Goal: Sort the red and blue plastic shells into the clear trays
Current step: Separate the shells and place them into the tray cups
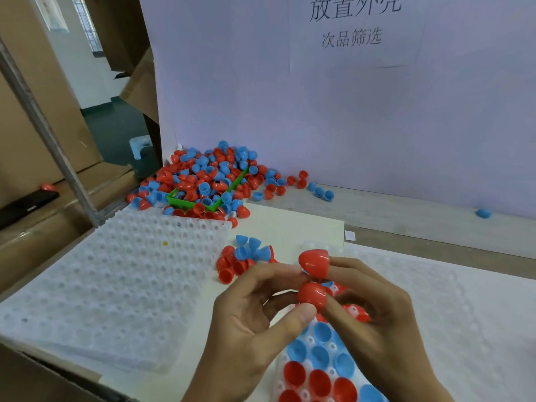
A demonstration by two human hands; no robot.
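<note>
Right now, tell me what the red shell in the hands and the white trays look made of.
Upper red shell: likely hard, glossy plastic; bright highlights. Left tray: seemingly thin, translucent, moulded plastic; dimpled pockets, milky sheen.

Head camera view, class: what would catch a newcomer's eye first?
Two glossy red plastic shells pinched between the left hand and right hand at centre. Behind, a heap of red and blue plastic shells spills over a green plastic tray. A clear dimpled plastic tray lies left.
</note>
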